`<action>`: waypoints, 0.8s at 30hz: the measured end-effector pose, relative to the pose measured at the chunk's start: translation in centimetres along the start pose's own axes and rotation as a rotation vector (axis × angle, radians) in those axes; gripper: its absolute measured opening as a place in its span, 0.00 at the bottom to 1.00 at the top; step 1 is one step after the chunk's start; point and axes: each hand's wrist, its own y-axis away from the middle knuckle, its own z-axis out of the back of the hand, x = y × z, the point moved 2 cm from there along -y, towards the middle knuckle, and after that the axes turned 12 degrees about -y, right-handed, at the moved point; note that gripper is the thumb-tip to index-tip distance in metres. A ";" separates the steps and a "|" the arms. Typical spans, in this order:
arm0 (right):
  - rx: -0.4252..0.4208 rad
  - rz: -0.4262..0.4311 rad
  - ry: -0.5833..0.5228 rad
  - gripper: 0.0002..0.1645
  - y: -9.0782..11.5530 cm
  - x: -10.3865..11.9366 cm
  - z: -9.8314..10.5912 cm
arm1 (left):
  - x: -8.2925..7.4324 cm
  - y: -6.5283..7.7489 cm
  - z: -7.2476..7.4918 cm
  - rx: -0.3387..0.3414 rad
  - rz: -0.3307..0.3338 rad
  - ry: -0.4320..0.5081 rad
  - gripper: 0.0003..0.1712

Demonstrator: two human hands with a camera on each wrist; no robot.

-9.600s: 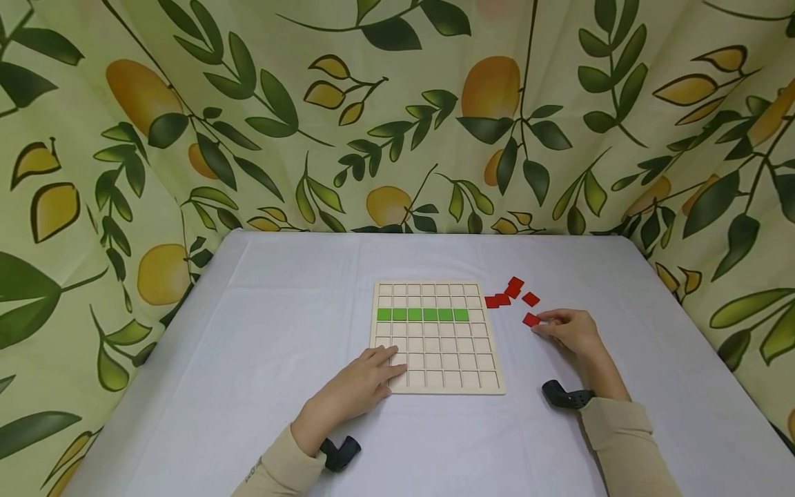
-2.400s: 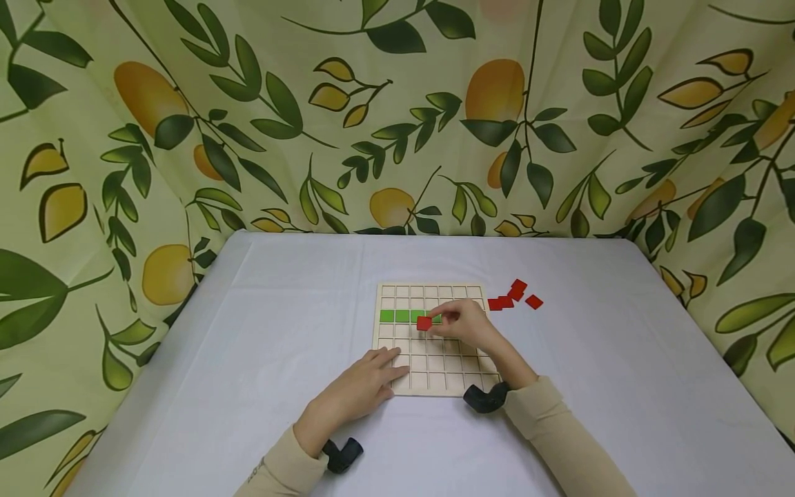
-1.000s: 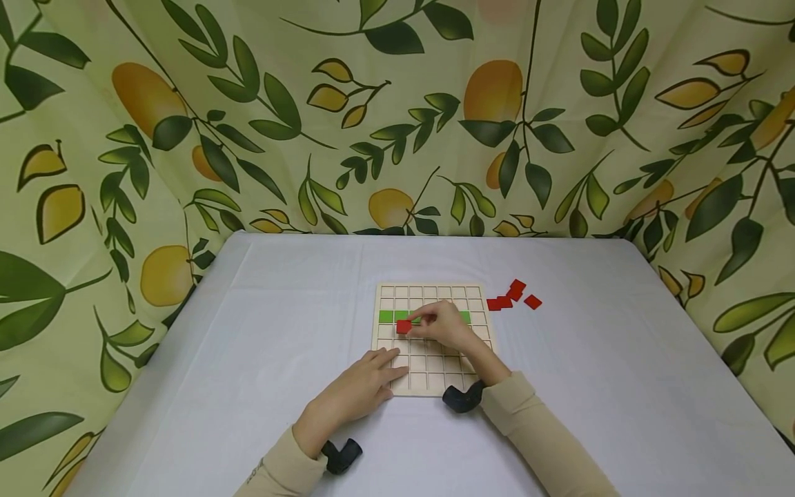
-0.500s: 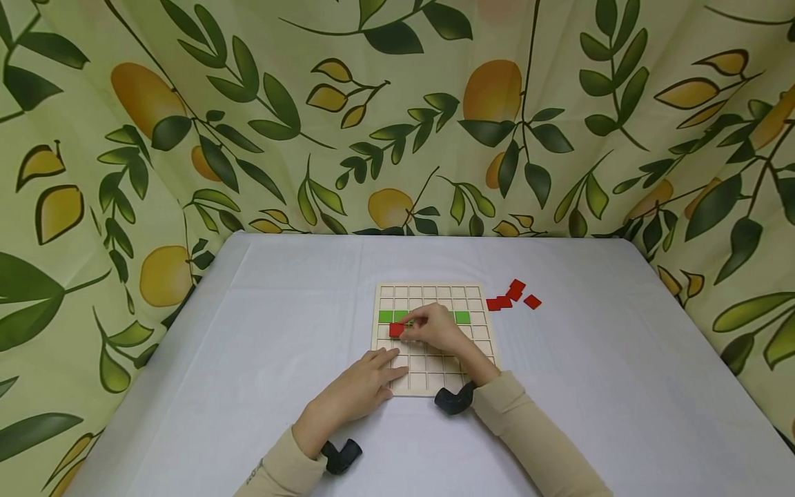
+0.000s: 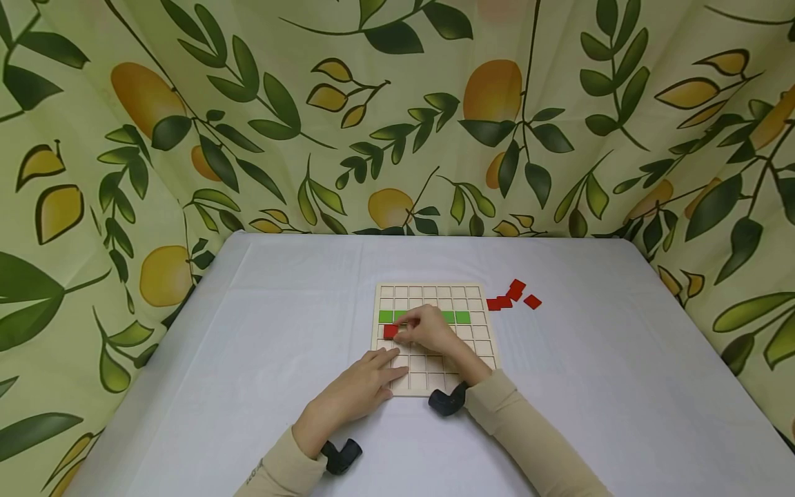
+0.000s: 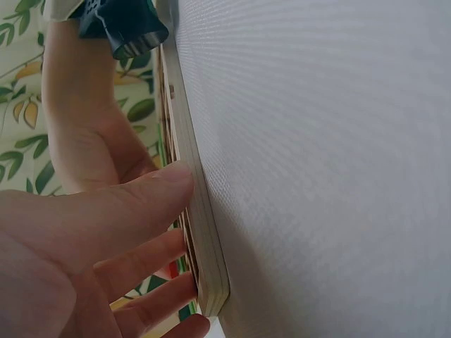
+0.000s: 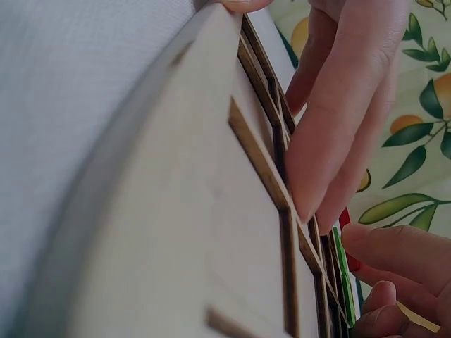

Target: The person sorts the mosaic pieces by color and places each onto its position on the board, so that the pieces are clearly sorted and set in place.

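A thin wooden grid board (image 5: 442, 379) lies on the white table. One row of its cells holds green square tiles (image 5: 462, 317), partly covered by my right hand. My right hand (image 5: 428, 328) pinches a red square tile (image 5: 390, 331) by its right side, at the leftmost cell just below the green row. In the right wrist view, that red tile (image 7: 344, 217) shows partly beyond the fingertips. My left hand (image 5: 355, 384) rests on the board's near left corner, fingers extended over the cells. The left wrist view shows its thumb against the board's edge (image 6: 204, 260).
Several loose red tiles (image 5: 515, 290) lie to the right of the board's far corner, some overlapping. Each wrist wears a black camera (image 5: 447, 400). A curtain printed with fruit and leaves (image 5: 397, 124) hangs behind and beside the white table (image 5: 248, 331).
My right hand took a red tile from the right of the board, carried it left over the grid, and lowered it below the green row. The left hand stayed on the corner.
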 end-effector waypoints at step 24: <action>-0.023 0.018 0.030 0.14 -0.5 0.6 -0.9 | 0.0 0.0 0.0 -0.015 -0.013 -0.010 0.23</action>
